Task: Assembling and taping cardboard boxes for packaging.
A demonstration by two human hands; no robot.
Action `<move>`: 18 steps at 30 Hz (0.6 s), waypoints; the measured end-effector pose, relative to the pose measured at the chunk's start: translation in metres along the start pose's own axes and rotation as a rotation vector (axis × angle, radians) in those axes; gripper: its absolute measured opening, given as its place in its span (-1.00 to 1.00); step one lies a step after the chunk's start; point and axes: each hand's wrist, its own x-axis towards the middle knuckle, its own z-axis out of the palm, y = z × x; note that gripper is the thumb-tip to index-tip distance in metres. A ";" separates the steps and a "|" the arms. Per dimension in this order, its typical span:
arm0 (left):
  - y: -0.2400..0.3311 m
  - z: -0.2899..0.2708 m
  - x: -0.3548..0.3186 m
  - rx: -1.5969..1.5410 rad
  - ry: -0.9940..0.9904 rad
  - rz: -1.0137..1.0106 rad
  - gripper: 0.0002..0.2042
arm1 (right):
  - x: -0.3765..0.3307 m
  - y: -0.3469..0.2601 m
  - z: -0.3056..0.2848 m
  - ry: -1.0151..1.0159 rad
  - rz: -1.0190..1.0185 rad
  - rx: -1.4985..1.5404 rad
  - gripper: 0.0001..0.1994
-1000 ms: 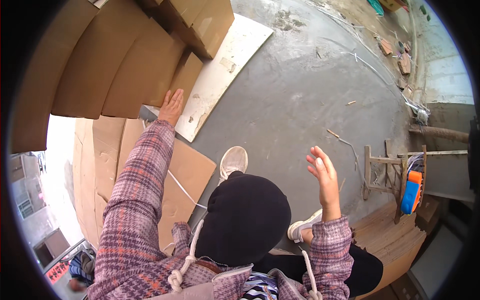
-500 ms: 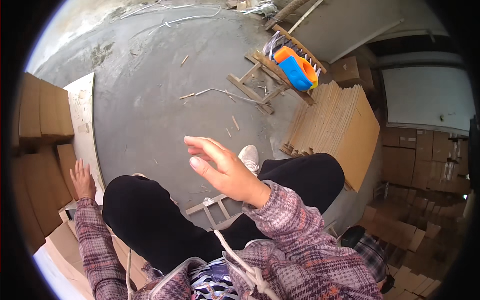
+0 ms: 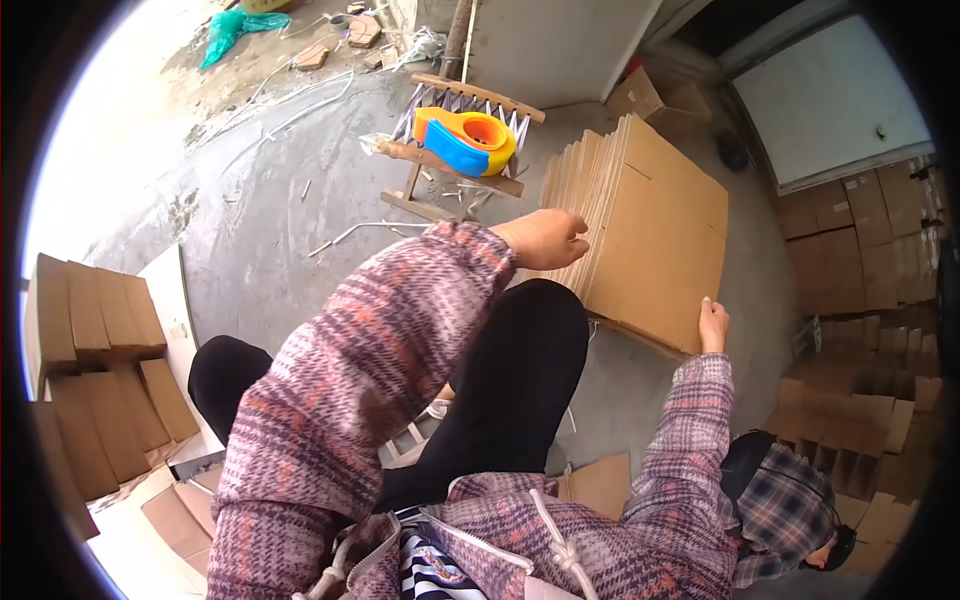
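A stack of flattened cardboard boxes [image 3: 660, 225] stands on the floor to the right of my knee, its layered edges facing left. My left hand [image 3: 548, 240] reaches across my body to those layered edges; its fingers are curled, and whatever they hold is hidden. At the near right corner of the top flattened box, my right hand [image 3: 712, 326] is closed on the cardboard edge, thumb upward. Beyond my left hand, an orange, yellow and blue tape dispenser [image 3: 465, 143] rests on a small wooden folding stool [image 3: 455, 182].
Cardboard boxes [image 3: 110, 310] are piled at the left beside a pale board [image 3: 178, 290]. Another person [image 3: 785, 505] in a checked top is low at the right, near more cardboard [image 3: 850, 420]. A white panel [image 3: 830, 105] stands at the far right. Wood scraps lie on the concrete floor.
The view has turned right. My left hand has left the board at the left and crossed to the stack. My right hand has moved from mid-air onto the stack's near right corner.
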 end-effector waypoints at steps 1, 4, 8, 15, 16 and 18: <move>-0.009 0.028 0.024 -0.027 -0.011 -0.123 -0.58 | 0.001 -0.002 0.004 -0.008 -0.015 0.007 -0.55; -0.012 0.067 0.071 -0.028 -0.112 -0.226 -0.58 | -0.009 0.006 0.000 0.102 -0.090 0.159 -0.58; -0.006 0.065 0.072 -0.165 -0.006 -0.393 -0.56 | -0.026 0.001 -0.017 0.240 -0.021 0.446 -0.63; 0.039 0.012 0.029 -0.408 0.598 -0.276 -0.55 | -0.017 -0.039 -0.037 0.194 -0.101 1.188 -0.77; 0.055 -0.010 0.009 -0.509 0.594 -0.244 -0.53 | -0.030 -0.066 -0.044 0.136 -0.134 1.318 -0.78; 0.084 -0.044 -0.049 -0.782 0.596 -0.067 -0.57 | -0.079 -0.133 -0.062 0.058 -0.279 1.407 -0.79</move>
